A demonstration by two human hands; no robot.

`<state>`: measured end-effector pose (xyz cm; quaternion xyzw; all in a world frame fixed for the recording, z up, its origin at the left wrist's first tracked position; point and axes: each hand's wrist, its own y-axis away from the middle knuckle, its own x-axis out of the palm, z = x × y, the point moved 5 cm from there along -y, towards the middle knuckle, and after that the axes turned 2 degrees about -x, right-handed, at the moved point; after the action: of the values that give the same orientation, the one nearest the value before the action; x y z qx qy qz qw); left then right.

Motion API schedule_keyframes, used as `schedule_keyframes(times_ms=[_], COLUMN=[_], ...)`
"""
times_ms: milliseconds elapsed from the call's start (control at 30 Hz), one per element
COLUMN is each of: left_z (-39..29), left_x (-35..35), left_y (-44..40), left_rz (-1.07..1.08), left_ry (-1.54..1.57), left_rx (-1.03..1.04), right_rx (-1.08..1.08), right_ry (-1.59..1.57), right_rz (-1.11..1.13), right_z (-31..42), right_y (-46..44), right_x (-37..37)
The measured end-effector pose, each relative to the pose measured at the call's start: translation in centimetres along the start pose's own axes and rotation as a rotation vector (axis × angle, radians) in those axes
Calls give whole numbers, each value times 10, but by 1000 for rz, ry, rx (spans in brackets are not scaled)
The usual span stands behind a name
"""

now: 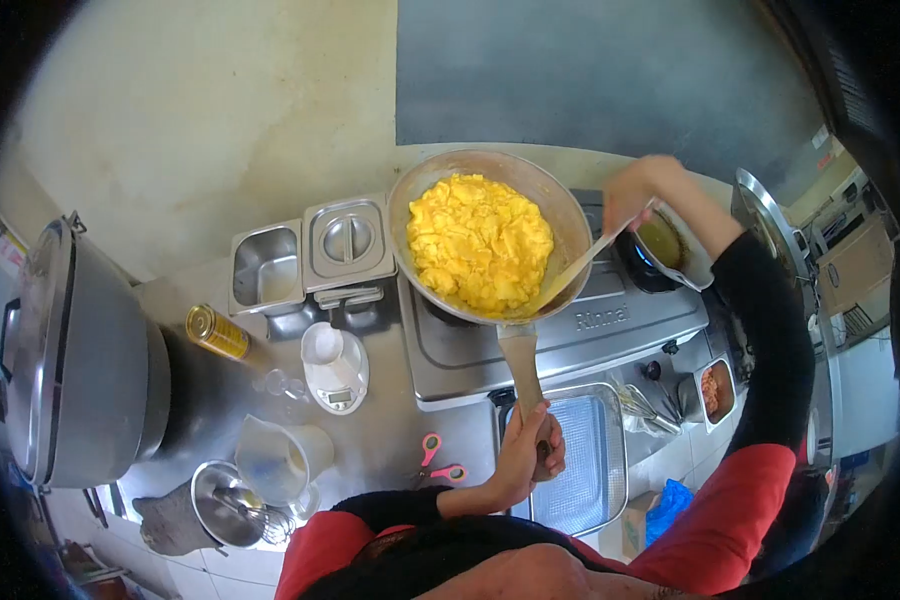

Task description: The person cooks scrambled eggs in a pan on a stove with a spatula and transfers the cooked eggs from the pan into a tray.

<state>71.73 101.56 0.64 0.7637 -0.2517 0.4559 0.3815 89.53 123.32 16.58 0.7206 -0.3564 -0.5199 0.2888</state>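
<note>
A wide pan (577, 232) full of yellow scrambled egg (480, 240) is over the left part of the silver gas stove (560, 345). My left hand (532, 455) is wrapped round the pan's brown handle (519, 365), below the pan. Up at the right, my right hand (638, 195), slightly blurred, holds a pale spatula (582, 262). The spatula's blade rests in the pan at the right edge of the egg. A smaller pan (692, 262) with yellowish liquid sits over a blue flame, just below my right hand.
Steel containers (267, 268), a yellow can (217, 332), a white scale (338, 375) and pink scissors (440, 460) stand left of the stove. A large pot (90, 350) is at far left. A wire basket (575, 460) and a container of pinkish food (710, 392) lie in front.
</note>
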Motion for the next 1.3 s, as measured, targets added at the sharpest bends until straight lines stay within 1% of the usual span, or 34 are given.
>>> schedule_keyframes(times_ms=[67, 133, 167, 233, 267, 333, 367, 400, 467, 533, 600, 633, 700, 767, 800, 833, 867, 933, 1000, 1067, 1100, 1133, 1167, 1233, 1300], left_z=[0, 1, 0, -1, -1, -1, -1, -2, -4, -5, -5, -5, -4, -5, -5, -5, -5, -4, -3, -3, -2, -1, 0, -2, -5], left_x=[-1, 1, 1, 1, 0, 0, 0, 0, 0, 4, 3, 4, 4, 4, 4, 5, 5, 1, 0, 1, 0, -2, -3, -3, -4], left_y=[-1, -2, -2, -3, -4, -5, -5, -4, -2, 1, 2, 1, 2, 2, 2, 1, 1, 0, 0, 0, 0, 0, 1, 1, 1], left_rz=[3, 34, 41, 31, 23, 22, 26, 17, -11, -52, -85, -53, -31, -85, -89, -59, -29, -26, -23, -27, -25, -26, -28, -21, -6], left_ry=[-2, 49, 73, 35, 11, 2, 2, 1, -25, -32, -47, -41, -30, -82, -74, -65, -52, -35, -29, -31, -28, -38, -49, -59, -60], left_rx=[-4, -37, -51, -57, -47, -52, -43, -47, -93, -118, -139, -131, -127, -124, -125, -110, -93, -93, -97, -126, -124, -110, -97, -80, -62], right_rx=[-201, -419, -418, -456, -454, -315, -321, -327, -508, -539, -841, -843, -528, -640, -522, -674, -677, -503, -453, -450, -451, -386, -319, -205, -227], right_ry=[-215, -363, -379, -324, -340, -188, -159, -164, -370, -537, -127, -123, -311, 43, -152, 86, 96, 34, 105, 15, 19, 9, -2, 136, 264], right_rz=[133, 11, 8, -188, -186, 21, 74, 78, 121, -114, -811, -813, -741, -665, -418, -466, -454, -395, -759, -894, -893, -968, -1043, -1036, -1146], right_z=[20, 51, 54, 53, 42, 15, 13, 15, 31, 70, 99, 107, 104, 92, 77, 71, 69, 69, 99, 133, 143, 145, 142, 115, 82], right_y=[-33, -25, -24, -17, -14, -4, 8, 2, -12, -24, -62, -51, -37, -15, 2, 16, 26, 41, 40, 29, 13, -5, -14, -20, -4], right_x=[24, 23, 23, 16, 13, 13, 16, 22, 38, 40, 38, 34, 28, 19, 16, 18, 21, 34, 52, 55, 55, 47, 35, 11, -4])
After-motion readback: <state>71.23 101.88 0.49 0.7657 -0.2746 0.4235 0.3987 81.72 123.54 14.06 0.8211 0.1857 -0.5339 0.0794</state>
